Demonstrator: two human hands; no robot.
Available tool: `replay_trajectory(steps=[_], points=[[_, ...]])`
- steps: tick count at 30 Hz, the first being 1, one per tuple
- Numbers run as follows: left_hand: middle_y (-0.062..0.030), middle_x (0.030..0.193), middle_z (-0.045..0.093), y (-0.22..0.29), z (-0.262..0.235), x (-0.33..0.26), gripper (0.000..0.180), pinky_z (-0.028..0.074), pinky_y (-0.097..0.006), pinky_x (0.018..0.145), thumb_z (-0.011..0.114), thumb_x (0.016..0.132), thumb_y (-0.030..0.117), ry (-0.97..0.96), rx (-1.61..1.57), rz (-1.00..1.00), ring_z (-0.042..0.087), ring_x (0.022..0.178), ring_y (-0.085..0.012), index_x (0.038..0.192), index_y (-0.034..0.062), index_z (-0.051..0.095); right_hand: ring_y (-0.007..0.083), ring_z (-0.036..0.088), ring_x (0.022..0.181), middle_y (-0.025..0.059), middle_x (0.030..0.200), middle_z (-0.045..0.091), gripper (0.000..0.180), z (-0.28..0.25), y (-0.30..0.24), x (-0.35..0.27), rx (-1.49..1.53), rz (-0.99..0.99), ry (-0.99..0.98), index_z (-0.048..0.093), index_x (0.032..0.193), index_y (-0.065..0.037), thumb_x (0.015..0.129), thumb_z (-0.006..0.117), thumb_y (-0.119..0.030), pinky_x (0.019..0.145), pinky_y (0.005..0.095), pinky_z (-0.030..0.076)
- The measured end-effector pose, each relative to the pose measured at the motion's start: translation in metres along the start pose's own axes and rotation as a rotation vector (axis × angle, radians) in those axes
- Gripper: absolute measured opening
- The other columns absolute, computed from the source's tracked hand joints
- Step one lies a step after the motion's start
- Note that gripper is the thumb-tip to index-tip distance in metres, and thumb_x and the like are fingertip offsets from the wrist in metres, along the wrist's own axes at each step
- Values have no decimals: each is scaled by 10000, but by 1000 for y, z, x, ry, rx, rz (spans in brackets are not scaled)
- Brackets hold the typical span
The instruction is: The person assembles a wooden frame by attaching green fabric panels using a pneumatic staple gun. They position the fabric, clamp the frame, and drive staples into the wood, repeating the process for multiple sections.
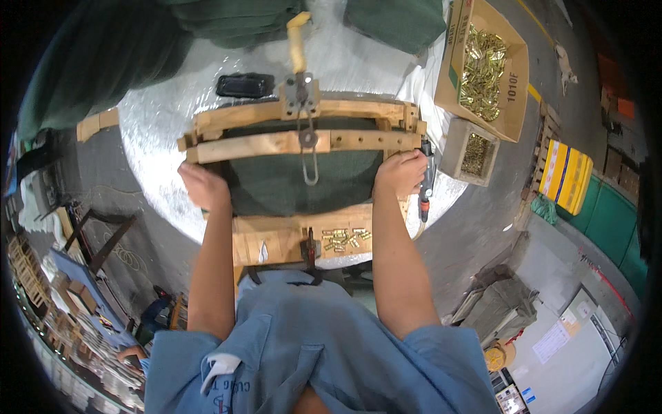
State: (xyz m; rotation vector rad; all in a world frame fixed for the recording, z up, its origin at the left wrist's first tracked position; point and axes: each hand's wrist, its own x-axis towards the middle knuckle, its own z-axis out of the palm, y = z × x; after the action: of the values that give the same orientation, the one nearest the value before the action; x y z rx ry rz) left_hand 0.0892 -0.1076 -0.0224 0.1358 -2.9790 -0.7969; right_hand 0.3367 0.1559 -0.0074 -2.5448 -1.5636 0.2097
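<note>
In front of me is a wooden clamping frame with two curved bars. A metal toggle clamp with a yellow-wrapped handle sits on its middle, and a metal loop hangs over the front bar. Dark green fabric spreads beneath and before the bars. At the frame's left end, my left hand is closed; what its fingers pinch is hidden. My right hand is closed at the right end, its grip also hidden, beside a dark pneumatic tool. Several brass-coloured metal pieces lie on the wooden ledge nearest me.
A black tray lies behind the frame on the plastic-covered round table. At the right stand a cardboard box and a smaller bin, both holding metal pieces. Pliers rest at the ledge. Green fabric is heaped far left.
</note>
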Motion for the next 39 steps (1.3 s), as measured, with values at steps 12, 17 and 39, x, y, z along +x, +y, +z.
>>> replay_trajectory(steps=[12,17,39], points=[[-242,1182,714,23,-3,2,509,493,-578,884,290,1126,463,-14,-61,-15,656,1044,-507,1299,91,591,348,568,1265,108,1324,639,458,-3,-10,2,-25,27,-19,589,1229,-111,1121,290,-441,1021,541,428],[-245,1216,697,2,14,14,412,483,-591,910,362,1116,405,-26,-94,-38,631,1096,-513,1275,96,582,398,562,1280,184,1358,620,483,1,1,10,26,-83,-75,576,1247,-77,1121,292,-446,1028,562,474],[-205,1338,598,-19,6,13,429,410,-589,1075,453,1063,384,-223,194,-125,574,1276,-380,1305,43,550,428,636,1135,234,1187,694,428,0,37,36,195,-263,-139,642,1118,-11,1095,429,-381,998,491,499]])
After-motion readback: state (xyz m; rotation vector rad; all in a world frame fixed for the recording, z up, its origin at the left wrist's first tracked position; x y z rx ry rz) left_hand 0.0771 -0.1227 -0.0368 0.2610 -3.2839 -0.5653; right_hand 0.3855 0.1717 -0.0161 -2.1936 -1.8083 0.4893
